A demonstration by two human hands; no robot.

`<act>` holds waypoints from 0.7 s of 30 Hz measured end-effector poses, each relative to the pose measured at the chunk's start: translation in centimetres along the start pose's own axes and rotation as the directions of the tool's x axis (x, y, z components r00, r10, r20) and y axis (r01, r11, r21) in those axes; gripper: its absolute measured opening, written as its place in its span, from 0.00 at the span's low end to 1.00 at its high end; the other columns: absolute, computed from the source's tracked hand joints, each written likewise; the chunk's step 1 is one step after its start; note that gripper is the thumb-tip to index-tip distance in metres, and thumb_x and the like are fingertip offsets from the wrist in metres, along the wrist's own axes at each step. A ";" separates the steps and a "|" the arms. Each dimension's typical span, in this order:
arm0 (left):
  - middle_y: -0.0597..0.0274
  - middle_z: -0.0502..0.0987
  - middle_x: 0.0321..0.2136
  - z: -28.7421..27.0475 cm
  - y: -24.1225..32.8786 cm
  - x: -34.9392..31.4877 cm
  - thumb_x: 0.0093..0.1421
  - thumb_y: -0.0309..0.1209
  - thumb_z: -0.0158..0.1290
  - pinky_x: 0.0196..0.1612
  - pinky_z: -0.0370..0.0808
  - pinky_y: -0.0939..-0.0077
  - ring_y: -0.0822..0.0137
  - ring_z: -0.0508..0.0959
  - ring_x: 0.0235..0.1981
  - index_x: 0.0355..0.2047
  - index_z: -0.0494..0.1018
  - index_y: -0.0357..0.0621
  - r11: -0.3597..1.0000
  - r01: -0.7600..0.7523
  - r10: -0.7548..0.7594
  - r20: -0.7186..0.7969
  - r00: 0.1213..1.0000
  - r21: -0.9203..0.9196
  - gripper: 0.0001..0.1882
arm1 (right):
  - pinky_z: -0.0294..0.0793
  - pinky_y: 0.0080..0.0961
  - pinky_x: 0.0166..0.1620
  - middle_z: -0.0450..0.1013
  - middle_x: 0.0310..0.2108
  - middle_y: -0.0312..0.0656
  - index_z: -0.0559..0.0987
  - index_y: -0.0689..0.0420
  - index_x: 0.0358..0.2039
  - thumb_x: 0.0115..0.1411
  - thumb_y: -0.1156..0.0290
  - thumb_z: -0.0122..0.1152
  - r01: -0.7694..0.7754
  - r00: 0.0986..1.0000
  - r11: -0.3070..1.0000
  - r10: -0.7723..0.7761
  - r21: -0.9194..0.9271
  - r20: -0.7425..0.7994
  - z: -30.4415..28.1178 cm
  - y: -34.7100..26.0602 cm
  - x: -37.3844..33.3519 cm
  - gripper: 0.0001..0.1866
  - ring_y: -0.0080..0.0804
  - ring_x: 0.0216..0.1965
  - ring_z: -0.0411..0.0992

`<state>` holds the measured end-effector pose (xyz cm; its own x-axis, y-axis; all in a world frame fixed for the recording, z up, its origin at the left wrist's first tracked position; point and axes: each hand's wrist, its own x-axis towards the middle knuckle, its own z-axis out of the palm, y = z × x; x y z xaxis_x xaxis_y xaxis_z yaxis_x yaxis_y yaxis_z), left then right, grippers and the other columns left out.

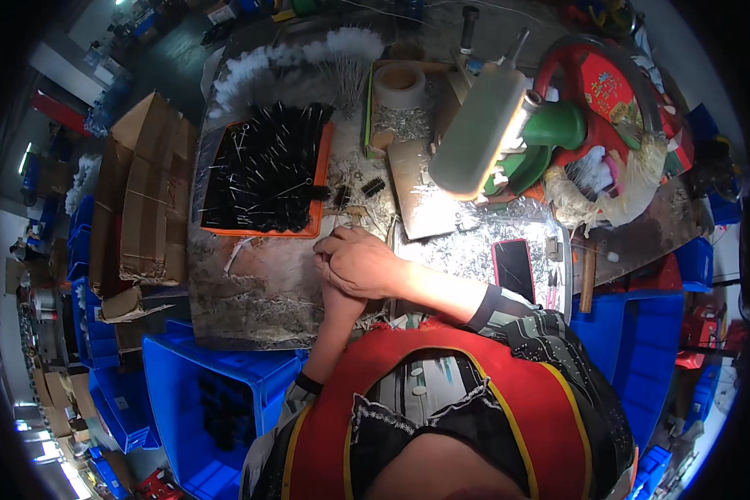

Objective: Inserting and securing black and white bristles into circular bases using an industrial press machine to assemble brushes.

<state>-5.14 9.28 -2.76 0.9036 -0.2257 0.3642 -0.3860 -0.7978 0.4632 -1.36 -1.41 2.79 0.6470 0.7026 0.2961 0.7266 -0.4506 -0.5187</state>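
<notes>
Both my hands are together at the front middle of the bench. My right hand (368, 262) lies over my left, its fingers bent and closed around it. Beneath it is my left hand (335, 282), mostly covered, so its fingers cannot be made out. No tool or part shows between them. Just beyond the hands lie a few small black twisted-wire brushes (373, 187). An orange tray (315, 218) to the left holds a heap of black brushes (267, 171) with thin wire stems. A beige board (421, 187) lies to the right of the loose brushes.
A grey-green lamp (477, 133) and a green machine (554, 125) stand at the right. White brushes (308, 62) and a tape roll (398, 82) are behind. Phone (513, 268) and wooden handle (588, 275) lie right. Blue bins (262, 379) and cardboard boxes (154, 200) flank the bench.
</notes>
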 end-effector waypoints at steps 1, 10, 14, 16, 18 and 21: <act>0.52 0.62 0.51 -0.3 0.2 0.0 0.52 0.32 0.52 0.53 0.61 0.66 0.56 0.64 0.50 0.51 0.62 0.42 0.999 -0.022 0.024 -0.029 0.999 0.049 0.26 | 0.63 0.35 0.46 0.68 0.41 0.46 0.76 0.61 0.31 0.57 0.61 0.48 -0.020 1.000 1.000 0.020 0.017 0.001 -0.3 -0.3 -0.2 0.15 0.43 0.43 0.64; 0.62 0.73 0.32 -5.0 5.2 5.3 0.54 0.22 0.51 0.39 0.71 0.78 0.70 0.74 0.35 0.32 0.69 0.41 -0.141 0.292 -0.470 0.324 0.821 -0.946 0.05 | 0.59 0.35 0.54 0.63 0.46 0.48 0.73 0.65 0.39 0.48 0.67 0.59 -0.088 0.868 0.978 0.169 0.190 -0.467 -5.6 -2.9 -2.8 0.19 0.46 0.50 0.60; 0.62 0.72 0.30 -1.9 4.7 7.0 0.51 0.19 0.52 0.38 0.72 0.77 0.70 0.74 0.32 0.31 0.68 0.44 -0.304 0.248 -0.361 0.352 0.863 -0.920 0.08 | 0.58 0.38 0.56 0.63 0.48 0.51 0.71 0.69 0.41 0.46 0.68 0.60 -0.214 0.823 0.974 0.140 -0.071 -0.550 -5.8 -1.4 -3.6 0.23 0.48 0.52 0.60; 0.60 0.72 0.31 -0.2 4.5 7.4 0.51 0.17 0.51 0.39 0.73 0.76 0.68 0.74 0.34 0.32 0.67 0.43 -0.350 0.261 -0.337 0.381 0.861 -0.900 0.09 | 0.56 0.40 0.56 0.62 0.51 0.53 0.70 0.71 0.42 0.46 0.68 0.60 -0.298 0.834 0.938 0.165 -0.179 -0.526 -5.1 -0.1 -4.3 0.25 0.48 0.54 0.59; 0.57 0.73 0.33 1.1 4.4 7.7 0.52 0.17 0.49 0.40 0.73 0.74 0.66 0.75 0.36 0.33 0.67 0.42 -0.387 0.269 -0.317 0.401 0.859 -0.882 0.10 | 0.56 0.40 0.57 0.62 0.50 0.53 0.70 0.71 0.43 0.46 0.67 0.60 -0.303 0.842 0.930 0.158 -0.209 -0.516 -4.6 1.1 -4.8 0.25 0.48 0.54 0.59; 0.53 0.72 0.36 1.6 5.4 7.8 0.51 0.16 0.50 0.42 0.73 0.73 0.65 0.74 0.38 0.39 0.64 0.41 -0.334 0.249 -0.407 0.378 0.832 -0.909 0.15 | 0.56 0.39 0.57 0.62 0.50 0.53 0.68 0.70 0.46 0.47 0.67 0.60 -0.318 0.847 0.931 0.194 -0.179 -0.495 -4.2 2.3 -5.6 0.27 0.49 0.54 0.59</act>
<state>0.12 2.32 1.28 0.9789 -0.0741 -0.1905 0.1849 0.7188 0.6702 -2.35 -8.68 3.33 0.8031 0.2349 0.5476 0.5123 -0.7416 -0.4332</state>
